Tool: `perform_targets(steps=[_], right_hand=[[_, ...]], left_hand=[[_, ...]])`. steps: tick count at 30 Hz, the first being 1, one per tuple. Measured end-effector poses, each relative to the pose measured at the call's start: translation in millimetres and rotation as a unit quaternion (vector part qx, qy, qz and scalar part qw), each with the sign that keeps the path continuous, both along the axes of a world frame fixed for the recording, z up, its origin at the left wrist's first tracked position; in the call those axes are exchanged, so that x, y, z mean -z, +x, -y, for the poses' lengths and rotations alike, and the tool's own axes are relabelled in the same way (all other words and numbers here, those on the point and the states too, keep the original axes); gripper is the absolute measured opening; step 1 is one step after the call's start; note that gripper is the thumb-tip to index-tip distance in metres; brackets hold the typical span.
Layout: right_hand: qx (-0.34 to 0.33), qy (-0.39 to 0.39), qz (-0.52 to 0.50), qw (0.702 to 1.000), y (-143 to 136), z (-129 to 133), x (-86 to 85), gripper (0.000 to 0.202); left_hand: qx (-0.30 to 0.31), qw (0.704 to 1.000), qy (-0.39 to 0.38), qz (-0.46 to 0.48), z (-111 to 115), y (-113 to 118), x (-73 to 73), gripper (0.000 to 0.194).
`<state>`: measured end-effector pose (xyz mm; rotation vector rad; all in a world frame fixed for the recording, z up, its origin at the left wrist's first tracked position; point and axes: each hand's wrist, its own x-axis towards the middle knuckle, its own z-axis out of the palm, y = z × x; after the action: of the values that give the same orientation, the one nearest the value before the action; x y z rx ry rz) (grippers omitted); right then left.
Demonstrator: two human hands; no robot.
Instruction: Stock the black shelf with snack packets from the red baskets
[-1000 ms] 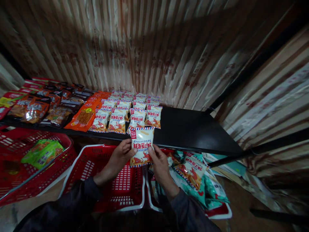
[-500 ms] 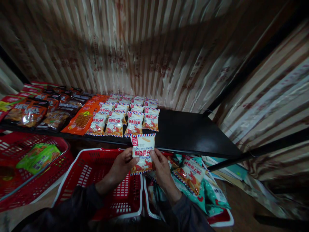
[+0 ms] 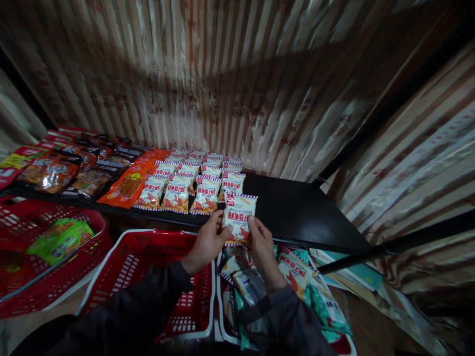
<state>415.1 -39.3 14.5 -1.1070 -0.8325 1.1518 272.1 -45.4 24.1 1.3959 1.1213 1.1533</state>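
Observation:
Between my two hands is a small white snack bag (image 3: 239,210) with red lettering and a striped edge. My left hand (image 3: 211,240) pinches its lower left side, and my right hand (image 3: 262,242) grips its right side. The bag is held upright at the front edge of the black shelf (image 3: 297,212), overlapping the lower part of the rightmost front bag (image 3: 232,182) in view. Rows of matching snack bags (image 3: 175,193) lie just to its left on the shelf.
Orange snack packs (image 3: 126,183) and dark brown packs (image 3: 57,174) fill the shelf's left part. Below stand a red basket (image 3: 148,242), another red basket holding green packs (image 3: 61,240), and a basket of mixed bags (image 3: 293,267). A black frame bar (image 3: 426,230) slants at the right.
Both hands have moved up and to the right with the snack bag, bringing it from over the basket to the shelf's front edge. The view has shifted slightly.

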Motion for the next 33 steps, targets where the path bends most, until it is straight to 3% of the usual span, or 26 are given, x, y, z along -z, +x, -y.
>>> perform_targets(steps=[6,10,18,26,33], right_hand=[[0.040,0.025,0.043,0.998,11,-41,-2.1,0.038],[0.054,0.039,0.078,0.995,9,-60,-2.7,0.042],[0.084,0.045,0.155,0.983,8,-81,8.1,0.048],[0.109,0.030,0.251,0.961,11,-88,21.6,0.051],[0.117,0.030,0.250,0.961,12,-93,23.7,0.052]], left_hand=[[-0.063,0.979,0.098,-0.170,-16,26,-12.5,0.061],[-0.084,0.961,0.135,-0.225,-26,33,-9.4,0.065],[-0.081,0.955,0.145,-0.248,-45,33,3.3,0.062],[-0.071,0.958,0.115,-0.255,-43,32,9.3,0.064],[-0.046,0.958,0.108,-0.261,-40,35,8.1,0.062]])
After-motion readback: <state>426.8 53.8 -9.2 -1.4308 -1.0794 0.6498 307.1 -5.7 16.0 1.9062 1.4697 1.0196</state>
